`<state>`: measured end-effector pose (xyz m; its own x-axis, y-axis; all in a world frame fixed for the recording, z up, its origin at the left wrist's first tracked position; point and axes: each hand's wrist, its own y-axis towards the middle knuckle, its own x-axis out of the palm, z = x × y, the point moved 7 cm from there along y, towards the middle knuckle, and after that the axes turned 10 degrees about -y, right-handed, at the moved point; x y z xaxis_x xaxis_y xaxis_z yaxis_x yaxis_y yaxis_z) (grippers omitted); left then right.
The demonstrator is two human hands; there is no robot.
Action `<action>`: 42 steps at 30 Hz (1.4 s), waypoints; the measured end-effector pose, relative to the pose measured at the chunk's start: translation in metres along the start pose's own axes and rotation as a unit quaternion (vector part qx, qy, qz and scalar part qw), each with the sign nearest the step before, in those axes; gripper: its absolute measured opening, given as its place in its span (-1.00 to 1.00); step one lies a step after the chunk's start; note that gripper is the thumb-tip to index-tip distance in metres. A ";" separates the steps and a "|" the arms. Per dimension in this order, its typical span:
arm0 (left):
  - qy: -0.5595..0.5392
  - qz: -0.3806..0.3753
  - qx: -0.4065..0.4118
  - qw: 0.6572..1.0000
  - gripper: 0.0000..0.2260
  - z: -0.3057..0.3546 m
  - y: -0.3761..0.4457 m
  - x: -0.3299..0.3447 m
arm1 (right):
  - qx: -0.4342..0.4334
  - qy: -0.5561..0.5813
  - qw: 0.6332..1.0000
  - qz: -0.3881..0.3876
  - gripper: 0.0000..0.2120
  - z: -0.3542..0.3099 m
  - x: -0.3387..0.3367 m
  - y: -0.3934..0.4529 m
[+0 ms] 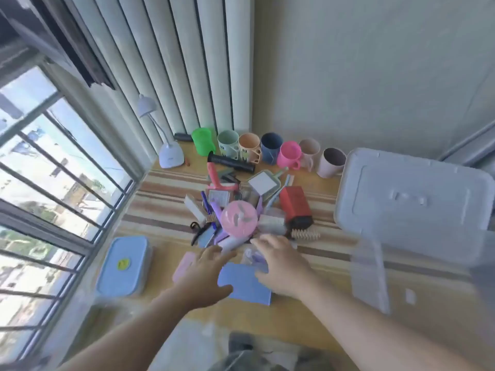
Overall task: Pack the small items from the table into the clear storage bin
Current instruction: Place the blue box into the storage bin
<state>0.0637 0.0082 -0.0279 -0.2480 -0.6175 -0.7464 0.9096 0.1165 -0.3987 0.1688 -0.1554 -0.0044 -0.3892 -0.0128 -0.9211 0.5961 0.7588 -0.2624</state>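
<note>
Under both blurred hands, a blue card (245, 286) lies half hidden.

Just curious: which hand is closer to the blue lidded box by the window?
Left. The left hand lies just right of the blue lidded box, apart from it. The right hand is farther right, past the blue pad.

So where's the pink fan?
In the head view the pink fan sits mid-table on the pile, left of the red brush, just beyond both hands.
</note>
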 end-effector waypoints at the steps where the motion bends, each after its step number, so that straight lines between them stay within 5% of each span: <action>1: 0.013 -0.016 0.003 1.000 -0.21 -0.004 -0.002 0.013 | -0.004 0.004 0.999 -0.035 -0.28 -0.003 0.019 -0.001; 4: 0.092 -0.015 0.040 0.995 -0.08 -0.015 -0.001 0.047 | 0.003 -0.034 0.994 -0.105 -0.13 -0.009 0.074 -0.010; 11: 0.112 -0.023 0.035 0.993 0.00 -0.033 0.024 0.087 | 0.070 -0.089 0.985 -0.127 0.09 0.019 0.128 -0.010; 15: 0.066 -0.051 0.048 0.995 -0.09 -0.033 0.037 0.073 | 0.075 -0.001 0.983 -0.168 0.04 0.029 0.121 -0.013; 20: -0.089 -0.076 0.060 0.991 -0.10 0.000 0.042 0.013 | 0.104 0.259 0.958 -0.065 -0.04 0.047 0.043 -0.028; 23: -0.349 -0.104 0.057 0.929 -0.30 0.052 0.051 -0.030 | 0.156 0.464 0.871 0.052 -0.21 0.075 -0.026 -0.055; 26: -0.485 -0.081 0.037 0.870 -0.50 0.113 0.064 -0.055 | 0.149 0.524 0.822 0.169 -0.34 0.105 -0.088 -0.090; 30: -0.600 -0.112 -0.003 0.792 -0.59 0.197 0.085 -0.044 | 0.107 0.435 0.875 0.185 -0.02 0.133 -0.135 -0.135; 33: -0.605 -0.166 0.004 0.779 -0.47 0.254 0.096 -0.018 | 0.135 0.390 0.888 0.205 0.12 0.172 -0.151 -0.167; 35: -0.581 -0.213 0.022 0.786 -0.50 0.290 0.099 0.002 | 0.139 0.454 0.849 0.232 0.05 0.205 -0.156 -0.189; 38: -0.522 -0.255 0.068 0.811 -0.52 0.335 0.098 0.036 | 0.168 0.594 0.741 0.264 0.12 0.255 -0.146 -0.223; 40: -0.444 -0.259 0.119 0.850 -0.29 0.366 0.098 0.060 | 0.195 0.660 0.673 0.271 0.17 0.282 -0.132 -0.239; 42: -0.398 -0.262 0.151 0.866 0.05 0.396 0.096 0.088 | 0.225 0.685 0.642 0.261 -0.01 0.304 -0.113 -0.248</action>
<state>0.2610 -0.3428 0.0792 -0.4535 -0.8792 0.1458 0.8176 -0.4756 -0.3245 0.2783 -0.5404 0.0771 -0.1224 0.9854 0.1187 0.9191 0.1576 -0.3610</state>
